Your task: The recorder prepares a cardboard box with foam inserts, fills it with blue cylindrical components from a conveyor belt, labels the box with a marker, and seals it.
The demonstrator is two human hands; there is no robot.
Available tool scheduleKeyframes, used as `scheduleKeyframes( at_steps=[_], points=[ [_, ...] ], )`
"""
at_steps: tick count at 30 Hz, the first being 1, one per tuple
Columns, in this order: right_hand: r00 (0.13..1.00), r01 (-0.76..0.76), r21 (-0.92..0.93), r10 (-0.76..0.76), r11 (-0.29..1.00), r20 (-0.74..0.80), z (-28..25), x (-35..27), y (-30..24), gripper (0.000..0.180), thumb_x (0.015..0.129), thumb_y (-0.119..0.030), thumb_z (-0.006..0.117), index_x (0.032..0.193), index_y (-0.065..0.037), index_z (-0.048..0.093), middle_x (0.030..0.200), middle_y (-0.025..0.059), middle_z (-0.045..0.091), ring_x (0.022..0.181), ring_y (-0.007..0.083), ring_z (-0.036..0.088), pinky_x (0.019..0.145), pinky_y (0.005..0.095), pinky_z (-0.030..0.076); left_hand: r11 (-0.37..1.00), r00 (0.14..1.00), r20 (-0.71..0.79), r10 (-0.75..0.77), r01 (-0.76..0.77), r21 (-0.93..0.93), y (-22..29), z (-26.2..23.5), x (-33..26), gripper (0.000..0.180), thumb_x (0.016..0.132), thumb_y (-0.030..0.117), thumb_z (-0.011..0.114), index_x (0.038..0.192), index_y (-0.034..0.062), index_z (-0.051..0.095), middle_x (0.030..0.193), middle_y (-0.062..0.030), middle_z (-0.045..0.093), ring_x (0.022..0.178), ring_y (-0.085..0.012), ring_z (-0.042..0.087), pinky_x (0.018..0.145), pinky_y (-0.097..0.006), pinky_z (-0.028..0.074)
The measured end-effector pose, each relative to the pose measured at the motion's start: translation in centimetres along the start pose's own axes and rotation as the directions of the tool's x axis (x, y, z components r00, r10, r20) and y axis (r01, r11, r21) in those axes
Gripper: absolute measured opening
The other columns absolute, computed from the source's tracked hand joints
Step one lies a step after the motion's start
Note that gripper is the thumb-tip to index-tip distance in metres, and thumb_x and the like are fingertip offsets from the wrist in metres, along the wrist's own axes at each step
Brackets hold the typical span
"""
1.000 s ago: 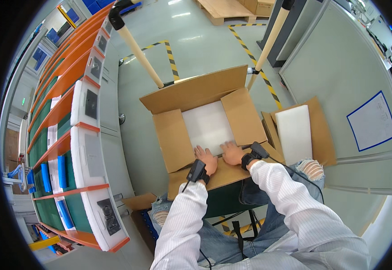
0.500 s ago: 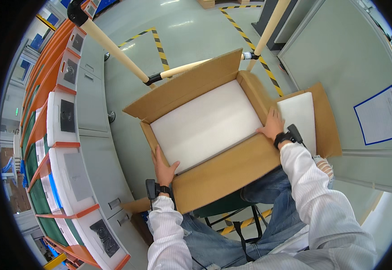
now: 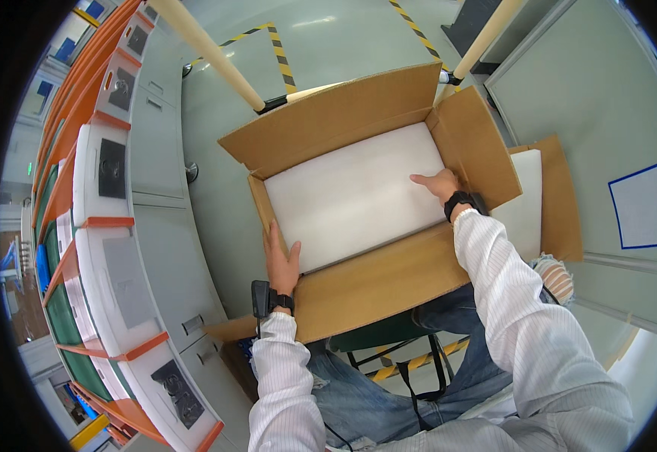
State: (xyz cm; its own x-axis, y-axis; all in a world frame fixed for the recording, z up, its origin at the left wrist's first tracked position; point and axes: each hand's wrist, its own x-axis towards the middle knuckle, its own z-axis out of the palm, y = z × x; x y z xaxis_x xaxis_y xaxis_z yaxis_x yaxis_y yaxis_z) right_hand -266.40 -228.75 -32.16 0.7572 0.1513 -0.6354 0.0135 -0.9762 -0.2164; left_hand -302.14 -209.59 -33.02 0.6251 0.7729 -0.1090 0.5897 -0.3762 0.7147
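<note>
An open brown cardboard box rests in front of me, tilted in view, its flaps folded outward. A flat white foam sheet fills its opening. My left hand lies at the box's left edge, fingers stretched along the side and thumb apart over the foam's near left corner. Over the foam's right edge, beside the right flap, is my right hand. Its thumb points left across the foam, and its other fingers are partly hidden. Neither hand grips anything visibly.
Behind the box stands a frame of beige tubes with black joints. At right, a second carton holds white foam beside a grey panel. Grey cabinets and white cases with orange straps line the left.
My right hand has moved from the box's right edge to over the foam. The right flap now leans outward, over the second carton. My left hand stays at the left edge.
</note>
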Motion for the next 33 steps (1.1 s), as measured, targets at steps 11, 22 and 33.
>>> scheduleKeyframes(
  at_steps=[11,22,33],
  points=[
    [0.975,-0.153,0.091,0.165,0.984,-0.149,4.0,1.5,0.9,0.123,0.057,-0.066,0.076,0.136,0.015,0.027,0.139,0.0289,0.035,0.132,0.0389,0.030,0.110,0.0470,0.022,0.997,0.998,-0.012,0.064,-0.064,0.044,-0.2,0.4,-0.2,0.066,0.091,0.010,0.055,0.148,0.0112,0.023,0.148,-0.0320,0.021,0.137,-0.0468,0.023,0.109,-0.045,0.030],
    [0.979,0.048,0.231,0.000,0.972,-0.204,1.0,-1.7,2.9,0.100,0.062,-0.049,0.083,0.132,0.009,0.040,0.130,0.0251,0.048,0.126,0.0348,0.041,0.103,0.0434,0.036,0.995,0.999,-0.028,-0.025,0.027,0.093,-0.2,0.4,0.3,0.057,0.096,0.017,0.048,0.148,0.0118,0.025,0.148,-0.0310,0.019,0.134,-0.0469,0.028,0.107,-0.044,0.034],
    [0.740,0.670,0.510,-0.438,0.539,-0.510,-22.1,-21.0,7.7,0.036,0.090,-0.019,0.065,0.118,0.002,0.056,0.105,0.0045,0.063,0.091,0.0104,0.058,0.079,0.0250,0.048,0.977,0.999,-0.019,-0.039,0.042,0.211,-1.0,0.0,0.0,0.072,0.096,0.023,0.047,0.148,-0.0018,0.005,0.151,-0.0294,0.016,0.140,-0.0441,0.016,0.115,-0.046,0.017]
  ],
)
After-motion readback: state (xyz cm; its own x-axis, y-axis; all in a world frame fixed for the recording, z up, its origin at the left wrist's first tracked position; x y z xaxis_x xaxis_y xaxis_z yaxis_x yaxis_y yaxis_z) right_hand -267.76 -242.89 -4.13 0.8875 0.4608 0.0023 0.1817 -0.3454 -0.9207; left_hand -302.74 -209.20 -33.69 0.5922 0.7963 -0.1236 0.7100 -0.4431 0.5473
